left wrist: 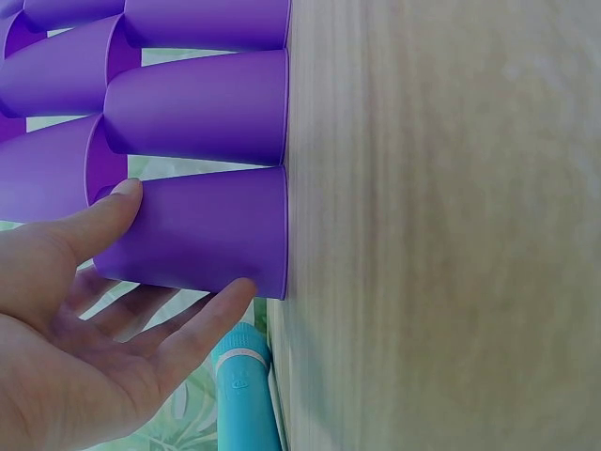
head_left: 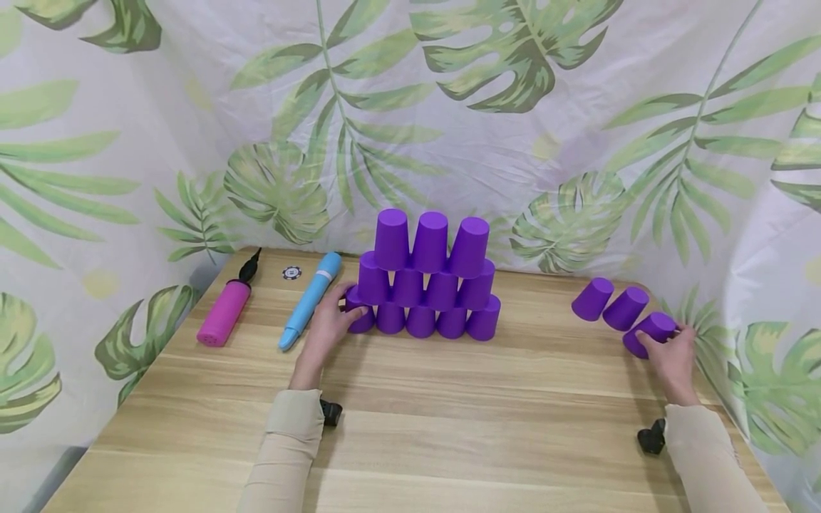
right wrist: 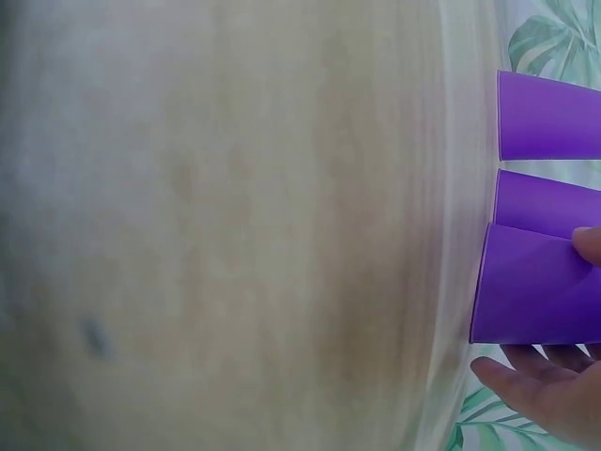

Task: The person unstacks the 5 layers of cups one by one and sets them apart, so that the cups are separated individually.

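Note:
Upside-down purple cups (head_left: pixel 420 320) form a stacked wall in the middle of the table, with several in each of the two lower rows and three on top. My left hand (head_left: pixel 328 322) holds the leftmost bottom cup (left wrist: pixel 202 230), thumb near its upper end and fingers along its outer side. At the far right, three more cups stand upside down in a slanting row. The nearest of these, a purple cup (right wrist: pixel 535 291), is between the thumb and fingers of my right hand (head_left: pixel 677 362). Part of the right hand falls outside the right wrist view.
Left of the wall lie a light blue tube-shaped pump (head_left: pixel 312 299) and a pink hand pump (head_left: pixel 224 313) with a black nozzle. A small poker chip (head_left: pixel 291 273) is between them, farther back. A leaf-patterned cloth (head_left: pixel 500 142) hangs behind the wooden table (head_left: pixel 487 413).

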A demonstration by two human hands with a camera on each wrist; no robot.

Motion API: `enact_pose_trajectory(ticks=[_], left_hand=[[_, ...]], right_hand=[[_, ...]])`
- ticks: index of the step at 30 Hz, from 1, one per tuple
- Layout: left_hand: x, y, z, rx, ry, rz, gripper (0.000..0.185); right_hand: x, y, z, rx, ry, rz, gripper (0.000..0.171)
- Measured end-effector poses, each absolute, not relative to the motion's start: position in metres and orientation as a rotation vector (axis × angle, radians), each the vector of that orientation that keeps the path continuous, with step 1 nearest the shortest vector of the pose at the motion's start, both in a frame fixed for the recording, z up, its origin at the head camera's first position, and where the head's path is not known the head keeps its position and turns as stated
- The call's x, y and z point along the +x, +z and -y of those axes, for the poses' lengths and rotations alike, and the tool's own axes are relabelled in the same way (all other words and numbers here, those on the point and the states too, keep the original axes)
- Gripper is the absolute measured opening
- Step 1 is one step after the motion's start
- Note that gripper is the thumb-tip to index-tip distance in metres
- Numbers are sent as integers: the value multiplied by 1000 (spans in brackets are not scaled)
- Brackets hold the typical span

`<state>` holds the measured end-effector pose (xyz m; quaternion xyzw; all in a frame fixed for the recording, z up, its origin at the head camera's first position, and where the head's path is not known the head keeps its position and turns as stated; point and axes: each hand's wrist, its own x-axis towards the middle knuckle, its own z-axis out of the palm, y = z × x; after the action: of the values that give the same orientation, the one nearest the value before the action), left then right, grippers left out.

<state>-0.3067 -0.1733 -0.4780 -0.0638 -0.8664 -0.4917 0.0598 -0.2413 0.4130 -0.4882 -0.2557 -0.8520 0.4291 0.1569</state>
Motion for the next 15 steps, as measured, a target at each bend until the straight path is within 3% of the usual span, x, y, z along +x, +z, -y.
enact_pose_trajectory(ticks=[6,12,15], left_hand=[[-306,-476,174,-194,-1490,2613,54],[-306,-478,174,-185,-1488,2631,56],[-306,-477,174,-171,-1492,2631,56]], right_hand=[[-245,-487,-412,-708,1215,2450,81],[-238,-474,-395,-608,1121,2430,99],[-235,-459,-379,-542,1022,2385,98]])
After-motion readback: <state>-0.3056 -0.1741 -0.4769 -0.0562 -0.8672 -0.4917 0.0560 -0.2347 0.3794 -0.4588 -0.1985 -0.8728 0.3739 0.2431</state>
